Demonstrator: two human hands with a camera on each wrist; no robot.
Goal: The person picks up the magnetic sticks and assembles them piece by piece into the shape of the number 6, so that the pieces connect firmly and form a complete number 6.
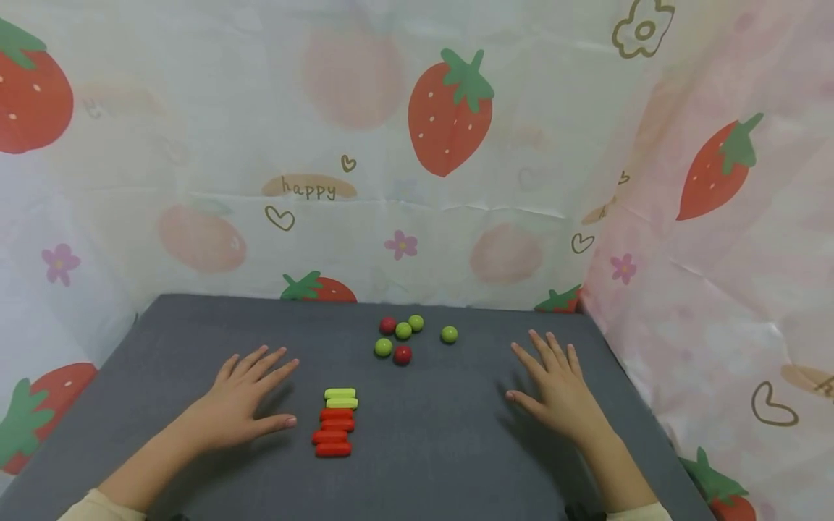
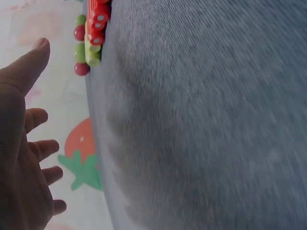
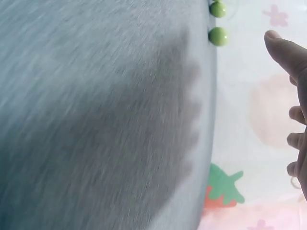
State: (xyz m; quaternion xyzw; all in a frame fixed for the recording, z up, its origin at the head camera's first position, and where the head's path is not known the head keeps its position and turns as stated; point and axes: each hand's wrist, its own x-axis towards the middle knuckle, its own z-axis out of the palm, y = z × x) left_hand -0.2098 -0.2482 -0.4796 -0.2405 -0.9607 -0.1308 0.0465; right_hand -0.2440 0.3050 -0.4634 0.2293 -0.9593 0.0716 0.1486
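In the head view my left hand (image 1: 241, 401) hovers over the grey table with fingers spread, its thumb pointing towards a column of small capsule-shaped pieces. The red pieces (image 1: 334, 437) make up the near part of that column; two yellow-green pieces (image 1: 341, 398) lie at its far end. My right hand (image 1: 554, 391) is held above the table on the right, fingers spread and nothing in it. Farther back, between the hands, several green balls (image 1: 384, 347) and two red balls (image 1: 402, 355) sit loosely grouped. In the left wrist view the left hand (image 2: 24, 139) holds nothing.
The grey tabletop (image 1: 430, 463) reaches back to a fabric curtain (image 1: 391, 217) printed with strawberries, flowers and hearts. Curtain panels also close off the left and right sides. Each hand casts a shadow on the table.
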